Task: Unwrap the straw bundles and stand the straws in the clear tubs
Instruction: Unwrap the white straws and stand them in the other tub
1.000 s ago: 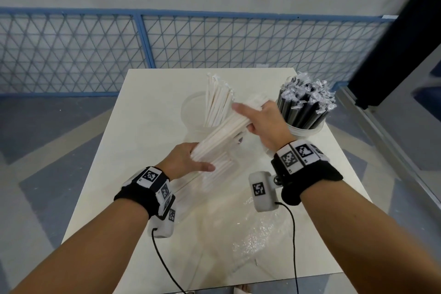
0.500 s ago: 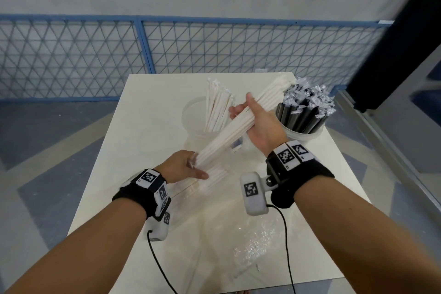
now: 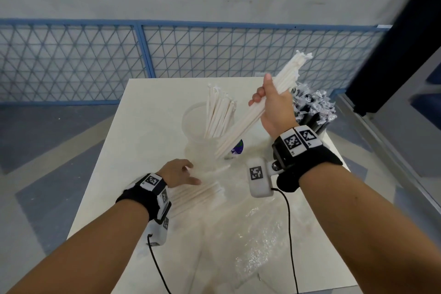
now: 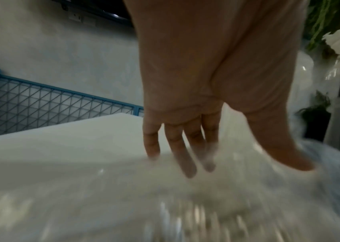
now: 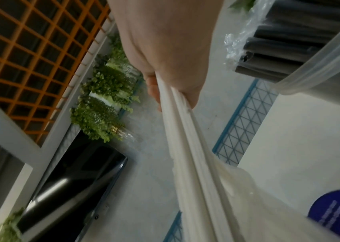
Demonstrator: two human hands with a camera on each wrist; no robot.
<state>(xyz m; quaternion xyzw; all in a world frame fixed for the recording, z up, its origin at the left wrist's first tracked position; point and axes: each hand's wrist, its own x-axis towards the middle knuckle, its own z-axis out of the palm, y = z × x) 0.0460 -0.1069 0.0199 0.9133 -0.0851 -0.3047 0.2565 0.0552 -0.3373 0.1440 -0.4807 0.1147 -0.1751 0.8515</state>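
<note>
My right hand [image 3: 269, 100] grips a handful of white paper-wrapped straws [image 3: 260, 107] around their middle, lifted and tilted up to the right, just right of the clear tub [image 3: 191, 122]. In the right wrist view the white straws [image 5: 187, 147] run down from the fingers [image 5: 154, 88]. That tub holds more white straws [image 3: 218, 114] standing upright. My left hand [image 3: 181, 170] hovers low, fingers [image 4: 177, 150] spread and relaxed, over a wrapped bundle of white straws [image 3: 198, 196] lying on the table [image 3: 143, 114]. A second tub [image 3: 322, 133] at the right holds black straws [image 3: 312, 107].
Crumpled clear wrap [image 3: 257, 241] lies on the near part of the table. A blue round label [image 3: 237, 148] shows by the left tub's base. A blue mesh fence [image 3: 95, 62] stands behind the table. Cables hang from both wrist cameras.
My right hand has lifted the handful of white straws up and to the right. My left hand has let go of their lower ends and dropped toward the bundle on the table.
</note>
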